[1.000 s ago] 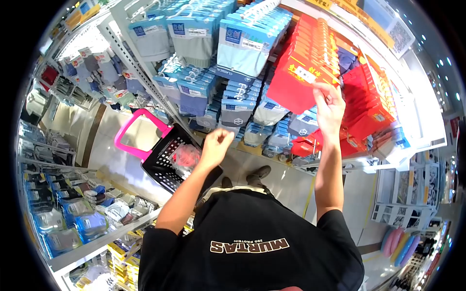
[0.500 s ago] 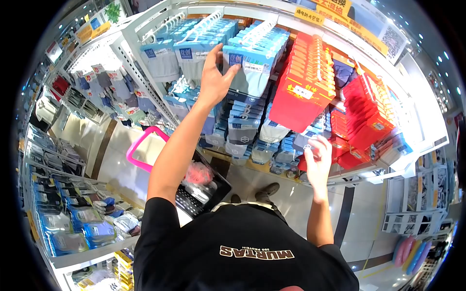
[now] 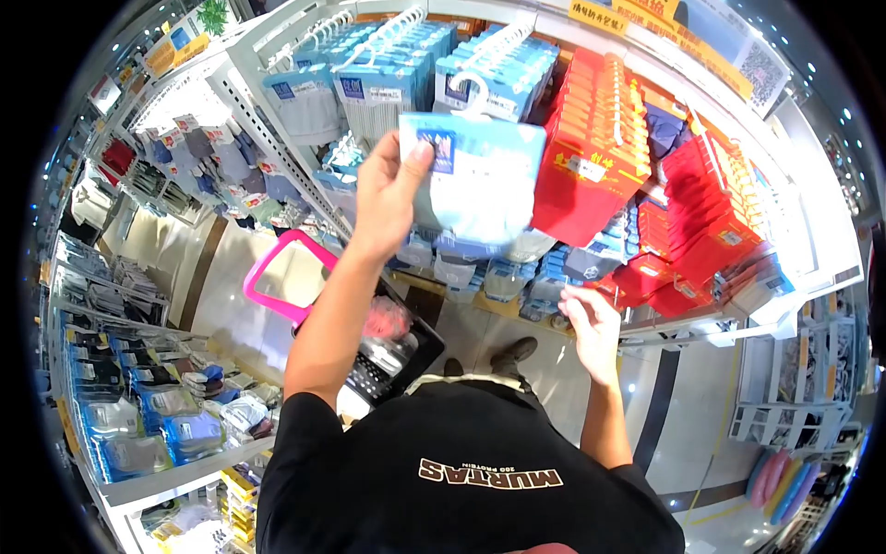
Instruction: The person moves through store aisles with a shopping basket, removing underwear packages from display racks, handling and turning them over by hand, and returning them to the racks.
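Note:
My left hand (image 3: 392, 189) grips the left edge of a light blue package (image 3: 480, 185) with a white hook on top, thumb on its front face. The package is off the rack, in front of the rows of blue hanging packages (image 3: 369, 88). To its right hang red packages (image 3: 586, 162) in a long row. Below those, my right hand (image 3: 592, 328) is raised with its fingers slightly apart and nothing in them.
A black basket (image 3: 406, 355) with a pink handle (image 3: 263, 300) stands on the floor at my left, holding a pink item. Shelves of packaged goods (image 3: 148, 406) line the left side. A white rack (image 3: 794, 415) stands at the right.
My left hand went from the hanging red and blue rows to holding one blue package, now off its hook and nearer to me. My right hand moved down from the red packages.

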A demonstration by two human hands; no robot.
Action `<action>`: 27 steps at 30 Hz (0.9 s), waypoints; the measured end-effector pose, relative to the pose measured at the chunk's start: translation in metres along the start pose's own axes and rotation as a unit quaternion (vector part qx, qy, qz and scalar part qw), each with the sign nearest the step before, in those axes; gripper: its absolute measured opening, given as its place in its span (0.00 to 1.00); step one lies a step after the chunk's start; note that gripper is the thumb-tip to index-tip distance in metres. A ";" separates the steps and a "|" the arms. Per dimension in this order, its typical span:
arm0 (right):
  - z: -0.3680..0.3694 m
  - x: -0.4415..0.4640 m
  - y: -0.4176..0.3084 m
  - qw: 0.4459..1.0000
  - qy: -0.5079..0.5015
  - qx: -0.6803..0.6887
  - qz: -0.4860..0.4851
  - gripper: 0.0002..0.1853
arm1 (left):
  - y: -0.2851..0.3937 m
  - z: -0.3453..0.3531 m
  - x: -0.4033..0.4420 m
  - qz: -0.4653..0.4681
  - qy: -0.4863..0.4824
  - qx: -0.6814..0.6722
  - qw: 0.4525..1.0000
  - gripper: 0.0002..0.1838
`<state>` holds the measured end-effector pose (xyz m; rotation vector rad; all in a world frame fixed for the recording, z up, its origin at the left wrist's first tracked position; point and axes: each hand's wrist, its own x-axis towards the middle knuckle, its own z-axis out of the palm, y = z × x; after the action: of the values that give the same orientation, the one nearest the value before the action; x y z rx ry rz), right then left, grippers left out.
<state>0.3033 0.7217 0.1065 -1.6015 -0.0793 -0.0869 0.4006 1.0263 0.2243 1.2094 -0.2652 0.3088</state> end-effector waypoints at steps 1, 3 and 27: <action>0.008 0.003 -0.014 1.000 -0.016 0.023 -0.012 0.15 | -0.009 0.002 -0.012 0.001 -0.008 0.006 1.000 0.14; 0.020 0.009 -0.036 0.994 -0.060 0.078 -0.049 0.24 | -0.028 0.007 -0.042 -0.024 -0.012 0.026 0.999 0.12; 0.059 -0.017 0.021 0.966 -0.187 -0.177 0.001 0.26 | -0.127 -0.006 -0.179 -0.337 0.065 0.005 0.939 0.12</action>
<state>0.2886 0.7797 0.0820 -1.9586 -0.3742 0.2165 0.2821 0.9742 0.0468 1.2116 0.2716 -0.2089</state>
